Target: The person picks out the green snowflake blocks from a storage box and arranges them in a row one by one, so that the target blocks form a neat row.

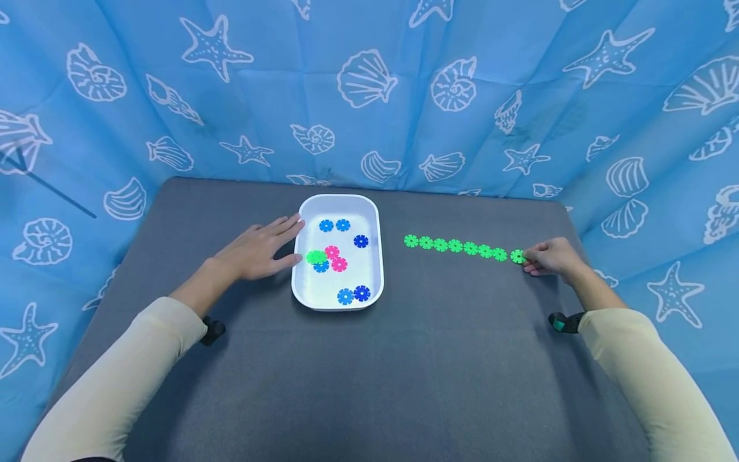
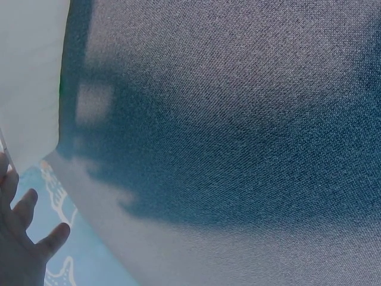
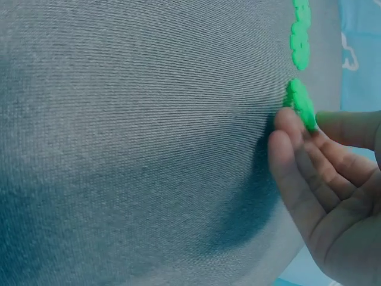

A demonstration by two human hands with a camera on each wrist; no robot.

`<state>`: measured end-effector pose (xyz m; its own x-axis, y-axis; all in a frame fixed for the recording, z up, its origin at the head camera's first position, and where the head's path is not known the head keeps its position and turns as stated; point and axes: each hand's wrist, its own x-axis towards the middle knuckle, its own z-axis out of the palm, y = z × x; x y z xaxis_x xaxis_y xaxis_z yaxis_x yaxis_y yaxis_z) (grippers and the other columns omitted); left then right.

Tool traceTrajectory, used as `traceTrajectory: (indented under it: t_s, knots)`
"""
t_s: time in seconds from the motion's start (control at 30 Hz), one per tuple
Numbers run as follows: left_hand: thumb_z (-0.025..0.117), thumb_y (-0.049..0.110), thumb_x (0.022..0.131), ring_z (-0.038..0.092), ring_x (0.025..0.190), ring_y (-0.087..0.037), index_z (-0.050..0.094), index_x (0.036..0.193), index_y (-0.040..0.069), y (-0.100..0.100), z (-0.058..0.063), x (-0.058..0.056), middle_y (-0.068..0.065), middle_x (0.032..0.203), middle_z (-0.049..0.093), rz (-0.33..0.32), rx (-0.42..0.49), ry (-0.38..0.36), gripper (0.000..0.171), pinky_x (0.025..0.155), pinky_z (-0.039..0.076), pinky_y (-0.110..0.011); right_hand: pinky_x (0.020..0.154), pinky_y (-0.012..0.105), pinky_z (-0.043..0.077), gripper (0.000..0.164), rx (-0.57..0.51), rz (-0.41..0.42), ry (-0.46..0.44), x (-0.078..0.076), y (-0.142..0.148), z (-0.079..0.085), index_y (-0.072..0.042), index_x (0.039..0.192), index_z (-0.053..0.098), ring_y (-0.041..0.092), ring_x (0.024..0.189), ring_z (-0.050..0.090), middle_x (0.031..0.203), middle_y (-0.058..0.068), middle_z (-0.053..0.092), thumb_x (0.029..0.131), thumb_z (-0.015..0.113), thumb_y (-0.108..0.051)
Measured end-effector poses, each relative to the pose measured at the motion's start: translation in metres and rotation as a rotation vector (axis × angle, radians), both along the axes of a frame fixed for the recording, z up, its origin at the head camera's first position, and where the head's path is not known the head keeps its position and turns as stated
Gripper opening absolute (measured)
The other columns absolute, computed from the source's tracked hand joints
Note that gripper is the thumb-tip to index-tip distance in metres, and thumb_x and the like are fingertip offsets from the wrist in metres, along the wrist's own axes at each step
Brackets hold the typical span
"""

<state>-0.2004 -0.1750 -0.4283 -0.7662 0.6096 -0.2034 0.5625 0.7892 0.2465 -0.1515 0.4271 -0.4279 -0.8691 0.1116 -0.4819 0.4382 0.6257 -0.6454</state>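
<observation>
A row of several green notched discs (image 1: 455, 246) runs across the table to the right of a white tray (image 1: 299, 296). At the row's right end, my right hand (image 1: 547, 256) pinches one green disc (image 1: 517, 256) between thumb and fingers. The right wrist view shows that disc (image 3: 302, 104) tilted, with a small gap to the row. My left hand (image 1: 262, 249) rests its extended fingers against the tray's left wall. In the left wrist view, the left hand (image 2: 24, 232) shows only at the lower left edge, fingers spread beside the tray.
Inside the tray lie light blue discs (image 1: 326, 226), dark blue discs (image 1: 360, 241), pink discs (image 1: 339, 264) and a green one (image 1: 316, 257). A grey cloth (image 1: 369, 378) covers the table. Behind it hangs a blue curtain (image 1: 404, 115) with shells and starfish.
</observation>
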Motion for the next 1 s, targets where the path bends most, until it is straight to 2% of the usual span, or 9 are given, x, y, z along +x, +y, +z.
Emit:
traceTrajectory:
  t_s: [0.3,0.47,0.57,0.67,0.83,1.0]
  knots:
    - [0.048,0.054,0.100,0.014,0.151,-0.036,0.014,0.161,0.015,-0.001,-0.001,0.000,-0.011,0.166,0.013,0.001,0.003,0.003,0.079,0.113,0.022,-0.066,0.068,0.038,0.060,0.037,0.035,0.047,0.001,-0.003,-0.004,0.006,0.016,0.100,0.064,0.017,0.067,0.070,0.073,0.008,0.070,0.102,0.051,-0.019]
    - [0.047,0.055,0.100,0.014,0.151,-0.036,0.014,0.161,0.015,0.000,-0.001,0.000,-0.011,0.166,0.014,-0.006,0.002,0.007,0.079,0.112,0.023,-0.066,0.064,0.039,0.060,0.042,0.168,0.093,0.037,-0.008,-0.011,0.011,0.015,0.088,0.069,0.020,0.062,0.068,0.067,0.009,0.069,0.100,0.051,-0.021]
    - [0.046,0.056,0.100,0.015,0.151,-0.036,0.014,0.161,0.015,0.000,-0.001,0.000,-0.011,0.166,0.014,-0.006,-0.001,0.012,0.080,0.112,0.023,-0.065,0.065,0.040,0.059,0.044,0.222,0.140,0.048,-0.014,-0.022,0.018,0.015,0.088,0.070,0.020,0.062,0.068,0.067,0.010,0.069,0.101,0.052,-0.023]
    - [0.046,0.055,0.100,0.015,0.151,-0.036,0.015,0.161,0.015,0.000,-0.001,-0.001,-0.011,0.166,0.015,-0.003,-0.003,0.014,0.080,0.112,0.024,-0.066,0.069,0.041,0.060,0.044,0.183,0.161,0.046,-0.022,-0.039,0.030,0.017,0.098,0.067,0.020,0.066,0.069,0.071,0.011,0.070,0.102,0.052,-0.024]
    - [0.048,0.054,0.100,0.015,0.151,-0.036,0.015,0.161,0.015,0.001,-0.001,-0.001,-0.011,0.166,0.015,0.004,-0.002,0.012,0.080,0.112,0.023,-0.066,0.071,0.035,0.060,0.048,0.000,0.154,0.011,-0.039,-0.077,0.052,0.018,0.121,0.058,0.017,0.073,0.071,0.083,0.013,0.073,0.103,0.053,-0.026]
    - [0.049,0.054,0.099,0.016,0.151,-0.036,0.016,0.161,0.015,0.001,-0.001,-0.002,-0.011,0.166,0.016,0.009,-0.003,0.012,0.079,0.112,0.023,-0.067,0.072,0.031,0.059,0.051,-0.103,0.184,0.005,-0.055,-0.116,0.071,0.015,0.128,0.056,0.016,0.079,0.072,0.100,0.020,0.072,0.103,0.054,-0.029]
